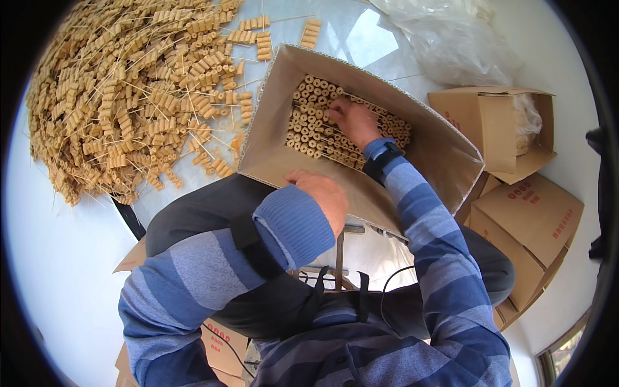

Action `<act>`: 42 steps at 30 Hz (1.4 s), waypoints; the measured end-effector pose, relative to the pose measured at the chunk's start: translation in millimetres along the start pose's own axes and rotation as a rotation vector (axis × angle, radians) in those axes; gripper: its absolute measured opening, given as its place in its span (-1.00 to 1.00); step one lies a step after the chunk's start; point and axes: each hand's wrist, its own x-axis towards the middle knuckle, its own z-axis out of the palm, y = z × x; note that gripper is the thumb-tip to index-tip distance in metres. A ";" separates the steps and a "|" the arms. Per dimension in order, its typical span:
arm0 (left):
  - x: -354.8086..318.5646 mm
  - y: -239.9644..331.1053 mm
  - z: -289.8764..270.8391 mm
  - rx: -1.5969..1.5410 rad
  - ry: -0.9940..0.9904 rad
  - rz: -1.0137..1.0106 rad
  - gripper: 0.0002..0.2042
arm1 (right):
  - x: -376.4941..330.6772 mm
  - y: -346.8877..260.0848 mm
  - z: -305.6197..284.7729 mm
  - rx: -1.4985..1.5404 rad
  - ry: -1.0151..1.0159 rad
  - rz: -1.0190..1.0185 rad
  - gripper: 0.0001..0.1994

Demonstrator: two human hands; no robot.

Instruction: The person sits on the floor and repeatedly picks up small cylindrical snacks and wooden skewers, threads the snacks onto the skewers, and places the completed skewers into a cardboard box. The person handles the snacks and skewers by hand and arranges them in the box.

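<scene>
1. The tan rolls on sticks [305, 122] sit packed in rows inside the open box [267, 122]. A big pile [142, 97] of more lies left of the box.
2. The right hand [354, 121] is inside the box, fingers bent over the rolls; one cannot tell if it grips any.
3. The left hand [320, 197] is by the box's near edge; its grip is hidden.
4. The rolls look light, dry and easy to crumble. A soft hold along the whole row, or on the bare stick end, seems best.
</scene>
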 end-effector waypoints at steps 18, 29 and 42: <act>0.6 1.8 -6.2 -0.011 -0.044 0.001 -0.61 | 14.4 17.1 -4.5 0.153 -0.179 0.278 -0.67; 4.2 6.2 -1.4 0.075 -0.009 -0.027 -0.64 | 28.7 32.0 35.7 -0.096 0.338 -0.049 -0.76; 6.0 1.8 3.4 -0.006 -0.017 0.048 -0.64 | 3.1 26.4 2.7 0.102 -0.536 0.388 -0.76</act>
